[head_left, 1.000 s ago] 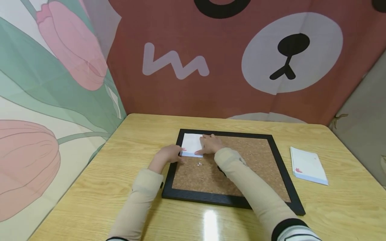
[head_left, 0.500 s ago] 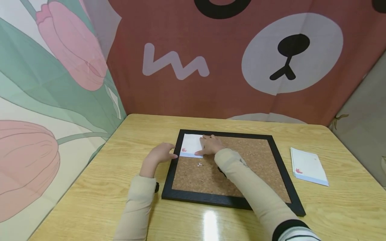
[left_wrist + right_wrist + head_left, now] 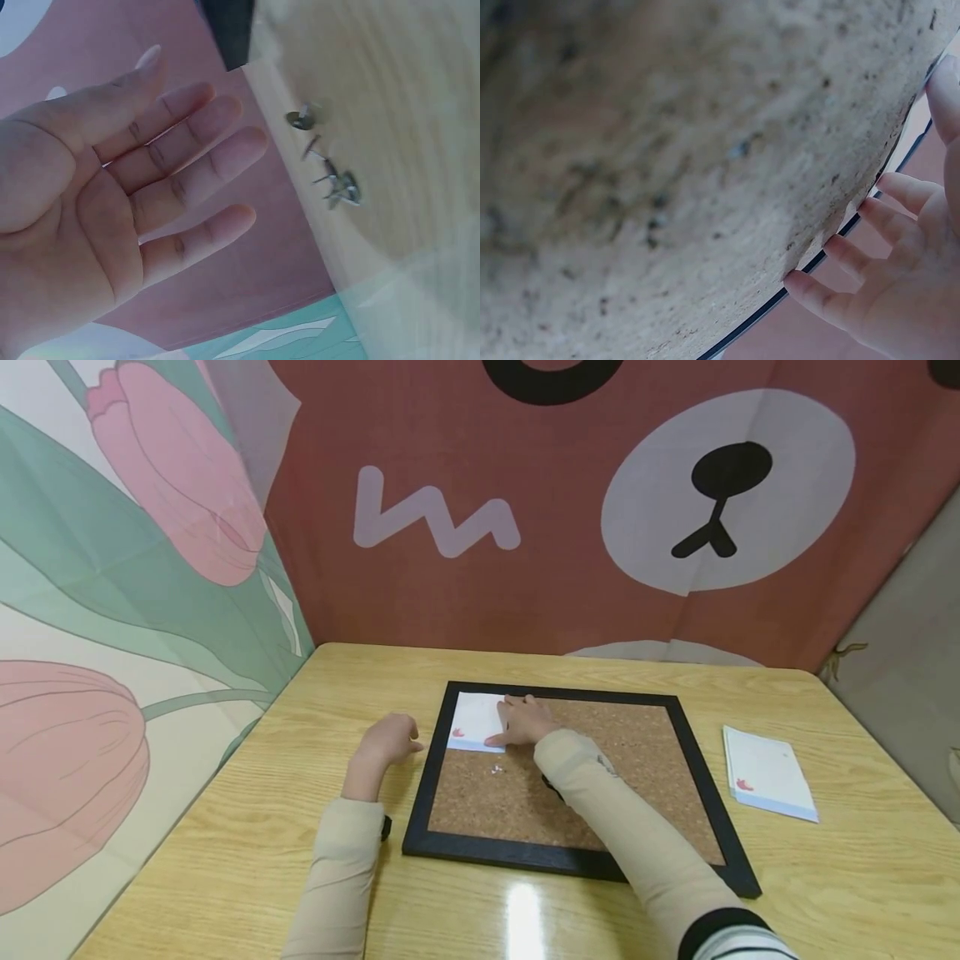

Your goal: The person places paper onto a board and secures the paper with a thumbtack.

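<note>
A framed corkboard [image 3: 622,777] lies flat on the table, and a white note sheet [image 3: 472,718] with a blue bottom band and a pink print lies in its far left corner. My right hand [image 3: 525,722] presses the sheet's right edge with spread fingers; the right wrist view shows the fingertips [image 3: 799,281] touching the board. Left of the frame, my left hand [image 3: 386,741] hovers over the table, holding nothing, fingers loosely extended in the left wrist view. Several metal thumbtacks [image 3: 330,180] lie on the table near it, not visible in the head view.
Small shiny bits [image 3: 496,769] lie on the cork below the sheet. A stack of similar note sheets [image 3: 768,772] lies right of the board. The wooden table [image 3: 247,860] reaches back to a printed curtain [image 3: 450,602].
My left hand has let go of the sheet's left edge and moved left, off the board, to above the table. The right hand stays on the sheet.
</note>
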Demonstrator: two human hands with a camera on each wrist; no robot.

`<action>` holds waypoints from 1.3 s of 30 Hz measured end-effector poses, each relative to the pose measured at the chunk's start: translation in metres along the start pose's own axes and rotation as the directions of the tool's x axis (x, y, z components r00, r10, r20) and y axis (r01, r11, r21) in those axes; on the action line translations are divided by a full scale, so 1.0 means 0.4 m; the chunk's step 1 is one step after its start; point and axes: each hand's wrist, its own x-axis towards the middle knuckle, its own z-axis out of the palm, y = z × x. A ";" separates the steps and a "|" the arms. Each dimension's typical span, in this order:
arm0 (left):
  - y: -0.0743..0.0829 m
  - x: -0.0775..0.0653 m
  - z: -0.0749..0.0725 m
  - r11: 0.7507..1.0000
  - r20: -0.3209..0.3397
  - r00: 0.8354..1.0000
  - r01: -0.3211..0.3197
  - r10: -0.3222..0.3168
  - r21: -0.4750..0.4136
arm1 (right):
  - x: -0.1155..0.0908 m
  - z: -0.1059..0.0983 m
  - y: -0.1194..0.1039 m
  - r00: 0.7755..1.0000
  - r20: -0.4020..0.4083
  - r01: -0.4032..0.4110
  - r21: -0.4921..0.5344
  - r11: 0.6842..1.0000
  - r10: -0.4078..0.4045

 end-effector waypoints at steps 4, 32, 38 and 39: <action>-0.008 0.006 0.009 1.000 0.004 1.000 0.019 -0.019 0.020 | 0.000 -0.002 0.002 1.000 -0.003 -0.001 0.006 1.000 0.001; -0.027 0.004 0.027 0.995 0.125 0.990 0.056 -0.067 0.088 | 0.000 0.002 0.001 1.000 0.012 0.005 0.001 1.000 -0.005; -0.024 0.000 0.028 0.994 0.161 0.983 0.076 -0.088 0.079 | -0.001 0.003 0.000 1.000 0.012 0.000 0.006 1.000 0.000; -0.023 -0.001 0.029 0.994 0.163 0.983 0.077 -0.089 0.078 | -0.001 0.003 0.001 1.000 0.012 0.000 0.006 1.000 0.000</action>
